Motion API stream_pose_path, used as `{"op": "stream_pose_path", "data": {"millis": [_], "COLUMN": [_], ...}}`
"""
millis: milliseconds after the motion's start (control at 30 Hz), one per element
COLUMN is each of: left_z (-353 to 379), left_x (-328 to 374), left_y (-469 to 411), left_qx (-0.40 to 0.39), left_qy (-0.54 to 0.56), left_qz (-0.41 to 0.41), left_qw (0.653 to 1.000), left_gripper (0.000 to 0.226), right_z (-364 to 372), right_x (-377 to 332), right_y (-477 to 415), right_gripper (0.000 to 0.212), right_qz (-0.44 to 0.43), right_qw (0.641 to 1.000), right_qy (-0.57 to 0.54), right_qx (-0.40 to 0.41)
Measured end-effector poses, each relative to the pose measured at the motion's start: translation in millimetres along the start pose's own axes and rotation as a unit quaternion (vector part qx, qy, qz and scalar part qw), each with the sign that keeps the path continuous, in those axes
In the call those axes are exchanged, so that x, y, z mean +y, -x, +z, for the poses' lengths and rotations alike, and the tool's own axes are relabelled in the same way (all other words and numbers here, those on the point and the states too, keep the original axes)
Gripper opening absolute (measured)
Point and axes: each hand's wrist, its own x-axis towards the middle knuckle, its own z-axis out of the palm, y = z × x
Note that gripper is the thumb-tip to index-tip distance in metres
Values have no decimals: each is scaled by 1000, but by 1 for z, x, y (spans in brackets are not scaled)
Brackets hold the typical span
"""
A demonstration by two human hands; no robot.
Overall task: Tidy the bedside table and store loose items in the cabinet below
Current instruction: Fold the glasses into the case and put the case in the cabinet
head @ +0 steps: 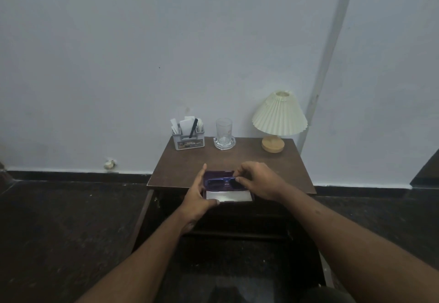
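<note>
A purple glasses case (218, 174) lies open at the front edge of the brown bedside table (237, 157). Blue-framed glasses (219, 182) rest inside it, and a white cloth or lining (228, 195) shows in the near half. My left hand (198, 193) grips the case's left end, thumb along the front edge. My right hand (256, 180) pinches the right end of the glasses with its fingertips. Below the tabletop the cabinet (237, 222) looks dark; I cannot tell how its door stands.
At the back of the table stand a grey organiser (188, 142) with white cards and a black pen, a clear glass (224, 129) on a glass coaster, and a lamp (279, 117) with a pleated cream shade. Behind is a pale wall. The floor is dark.
</note>
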Motion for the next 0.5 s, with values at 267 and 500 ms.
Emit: {"op": "stream_pose_path", "data": {"millis": [267, 500], "left_z": [3, 1], "left_x": [7, 12], "left_y": [5, 7], "left_qx": [5, -9], "left_qy": [46, 43], "left_qz": [23, 27], "left_qw": [999, 999], "left_gripper": [116, 110], "right_z": [3, -1], "right_x": [-2, -4], "right_y": [21, 26], "right_gripper": [10, 12], "right_qz": [-2, 1], "right_qw": [999, 999], "right_qy": [37, 43], "right_qx": [8, 7]}}
